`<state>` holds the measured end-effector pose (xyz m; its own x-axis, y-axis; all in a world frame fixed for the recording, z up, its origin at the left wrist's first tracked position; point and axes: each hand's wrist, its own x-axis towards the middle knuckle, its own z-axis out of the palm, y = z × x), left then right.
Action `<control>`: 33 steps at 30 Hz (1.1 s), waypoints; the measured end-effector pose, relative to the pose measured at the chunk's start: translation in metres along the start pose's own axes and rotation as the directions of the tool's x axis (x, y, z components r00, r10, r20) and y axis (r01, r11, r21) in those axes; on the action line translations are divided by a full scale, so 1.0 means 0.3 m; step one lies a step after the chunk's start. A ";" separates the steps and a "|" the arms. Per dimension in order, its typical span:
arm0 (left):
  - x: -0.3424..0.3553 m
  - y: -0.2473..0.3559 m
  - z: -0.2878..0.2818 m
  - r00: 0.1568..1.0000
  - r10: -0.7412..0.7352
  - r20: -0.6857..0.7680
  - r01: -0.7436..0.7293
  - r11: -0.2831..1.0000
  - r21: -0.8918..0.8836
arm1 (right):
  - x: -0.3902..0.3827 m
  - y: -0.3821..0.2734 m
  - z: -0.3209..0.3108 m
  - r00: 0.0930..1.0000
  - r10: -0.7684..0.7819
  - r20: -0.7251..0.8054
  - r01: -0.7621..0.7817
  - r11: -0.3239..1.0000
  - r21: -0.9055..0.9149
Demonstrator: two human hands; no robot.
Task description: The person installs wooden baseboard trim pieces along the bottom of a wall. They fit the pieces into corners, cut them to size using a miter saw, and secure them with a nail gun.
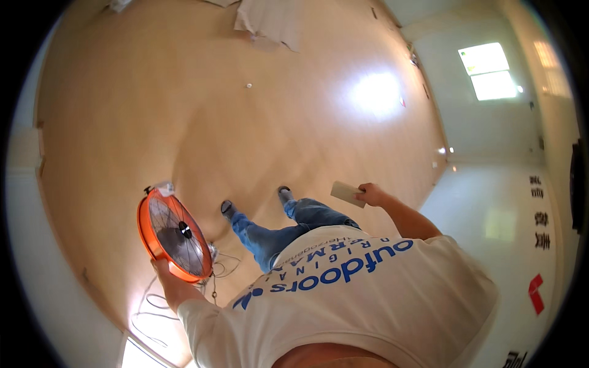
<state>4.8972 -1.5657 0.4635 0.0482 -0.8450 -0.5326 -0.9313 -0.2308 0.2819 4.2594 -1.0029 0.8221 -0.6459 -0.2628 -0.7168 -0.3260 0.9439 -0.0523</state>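
An orange drum fan (144,224) with a dark wire grille is at my left side, tilted. My left hand (162,270) is closed on the lower part of its orange rim; the fingertips are partly hidden behind the rim. A small pale, shiny thing (164,189) sits at the fan's top edge. Out to my right, my right hand (370,195) is closed on one end of a flat, pale rectangular piece (347,192), held near hip height. Its exact kind I cannot make out.
A loose cord (154,314) curls over the wooden floor (123,122) by the fan. Crumpled pale sheets (267,21) lie at the far end. A white wall (497,202) with a bright window (489,70) runs along the right. Small bits dot the floor.
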 end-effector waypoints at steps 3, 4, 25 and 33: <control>-0.056 0.038 -0.020 0.991 -0.014 -0.131 -0.005 0.990 -0.142 | 0.120 0.110 0.055 0.999 -0.040 0.027 0.039 0.998 0.040; -0.086 0.089 -0.001 0.986 -0.021 -0.165 -0.012 0.980 -0.198 | 0.133 0.182 0.077 0.999 -0.015 0.040 0.013 0.998 0.062; -2.828 -0.327 1.231 0.603 -0.701 0.381 0.757 0.351 -0.551 | 0.714 0.228 0.083 0.862 -0.435 0.259 0.481 0.865 -0.146; -3.206 -0.672 1.207 0.426 -0.852 0.305 0.242 -0.217 -0.946 | 0.502 -0.115 0.377 0.703 -0.598 0.384 0.711 0.597 -0.372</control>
<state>4.9079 -0.5318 0.6299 0.7036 -0.0165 -0.7104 0.5553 -0.6109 0.5643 4.2515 -1.0526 0.6373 0.0054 -0.6730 -0.7396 -0.9103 0.3028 -0.2822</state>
